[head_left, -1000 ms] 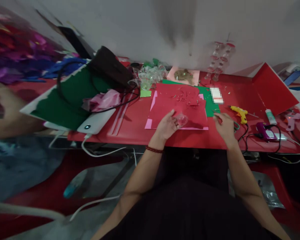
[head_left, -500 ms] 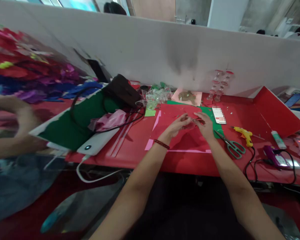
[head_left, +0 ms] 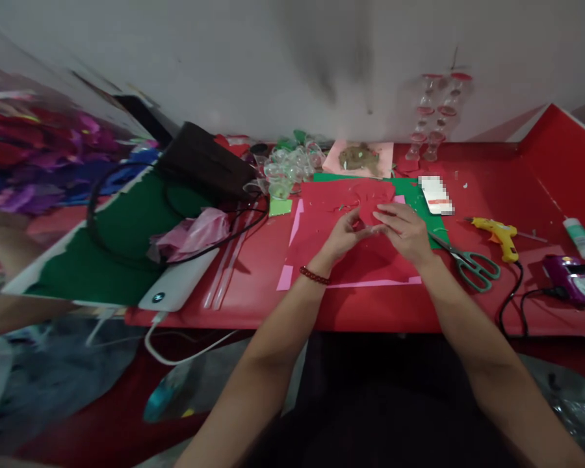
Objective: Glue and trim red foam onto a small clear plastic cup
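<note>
My left hand (head_left: 342,235) and my right hand (head_left: 403,231) meet over a red paper sheet (head_left: 344,260) that lies on a pink sheet (head_left: 285,278) on the red table (head_left: 253,305). Their fingertips pinch a small red paper piece (head_left: 370,213) between them; a small clear thing may sit there too, but I cannot make it out. A beaded bracelet (head_left: 314,275) circles my left wrist. Green-handled scissors (head_left: 470,265) lie just right of my right hand.
A yellow glue gun (head_left: 498,233), a purple device (head_left: 572,283) and a glue bottle (head_left: 581,236) lie at the right. Clear plastic cups (head_left: 285,166), a black bag (head_left: 202,161), green paper (head_left: 127,247) and a white power bank (head_left: 175,289) sit left. Another person's arm (head_left: 10,312) shows at far left.
My right hand left the scissors on the table and came to my left hand; both now pinch the red piece together over the red sheet. The view shifted.
</note>
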The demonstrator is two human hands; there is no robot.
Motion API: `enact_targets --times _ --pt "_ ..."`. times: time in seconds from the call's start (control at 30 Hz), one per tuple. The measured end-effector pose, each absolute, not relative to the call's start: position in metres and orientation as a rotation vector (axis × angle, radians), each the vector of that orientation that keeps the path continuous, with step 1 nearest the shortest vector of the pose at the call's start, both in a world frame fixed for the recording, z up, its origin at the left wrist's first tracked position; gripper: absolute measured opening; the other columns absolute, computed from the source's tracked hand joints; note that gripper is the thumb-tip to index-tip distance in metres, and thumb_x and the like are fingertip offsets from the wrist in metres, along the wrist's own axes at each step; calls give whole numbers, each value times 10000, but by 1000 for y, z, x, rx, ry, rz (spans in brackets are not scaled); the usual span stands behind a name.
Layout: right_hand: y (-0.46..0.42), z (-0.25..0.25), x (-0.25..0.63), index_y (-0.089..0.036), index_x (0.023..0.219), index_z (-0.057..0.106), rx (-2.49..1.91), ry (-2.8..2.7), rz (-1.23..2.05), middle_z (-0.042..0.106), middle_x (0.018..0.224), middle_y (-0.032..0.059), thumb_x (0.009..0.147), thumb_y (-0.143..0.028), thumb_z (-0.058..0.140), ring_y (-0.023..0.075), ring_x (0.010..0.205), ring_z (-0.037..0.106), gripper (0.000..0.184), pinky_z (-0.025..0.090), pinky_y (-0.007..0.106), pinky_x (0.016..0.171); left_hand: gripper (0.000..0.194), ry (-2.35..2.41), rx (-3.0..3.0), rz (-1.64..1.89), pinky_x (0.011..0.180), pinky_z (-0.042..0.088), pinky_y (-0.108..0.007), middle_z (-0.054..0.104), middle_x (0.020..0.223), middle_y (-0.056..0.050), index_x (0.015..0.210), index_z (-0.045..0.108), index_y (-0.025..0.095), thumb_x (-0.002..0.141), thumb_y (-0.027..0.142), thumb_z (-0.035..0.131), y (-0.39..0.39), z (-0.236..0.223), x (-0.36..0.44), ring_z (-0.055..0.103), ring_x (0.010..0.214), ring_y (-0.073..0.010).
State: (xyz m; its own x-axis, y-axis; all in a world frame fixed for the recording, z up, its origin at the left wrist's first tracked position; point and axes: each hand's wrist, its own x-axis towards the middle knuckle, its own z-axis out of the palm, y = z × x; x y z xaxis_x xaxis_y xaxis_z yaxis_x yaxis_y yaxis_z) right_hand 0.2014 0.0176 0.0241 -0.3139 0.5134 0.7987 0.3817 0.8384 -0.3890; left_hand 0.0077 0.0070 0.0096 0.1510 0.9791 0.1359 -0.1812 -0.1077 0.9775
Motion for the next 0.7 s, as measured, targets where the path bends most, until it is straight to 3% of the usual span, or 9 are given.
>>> enact_targets --times 0.23,0.37,0.53,0.7 --pt "12 27 196 -351 1141 826 -704 -1945 150 802 1229 41 1008 -367 681 257 1176 737 198 613 513 1057 494 976 1458 1348 835 596 -350 755 1051 -72 1131 716 195 720 381 916 14 2 2 699 895 -205" --pt "10 29 194 -346 1104 837 -715 -1929 195 810 1199 42 1013 -367 670 256 1152 746 191 607 524 1063 616 991 1706 1386 921 596 -377 704 1356 -132 1366 649 226 806 385 851 15 3 -2 691 1056 -234" --pt "7 31 193 -318 1040 836 -773 -1895 291 817 1183 52 1018 -376 647 257 1144 753 199 583 518 1084 684 989 1868 1366 866 589 -332 624 1503 -140 1513 545 259 874 326 777 14 2 -4 682 986 -190" --pt "3 33 187 -279 949 791 -863 -1823 371 828 1123 65 1038 -441 587 261 1117 760 276 572 500 1080 690 1026 1933 1347 886 580 -332 673 1419 -117 1535 520 271 878 225 724 15 -2 -3 672 876 -150"
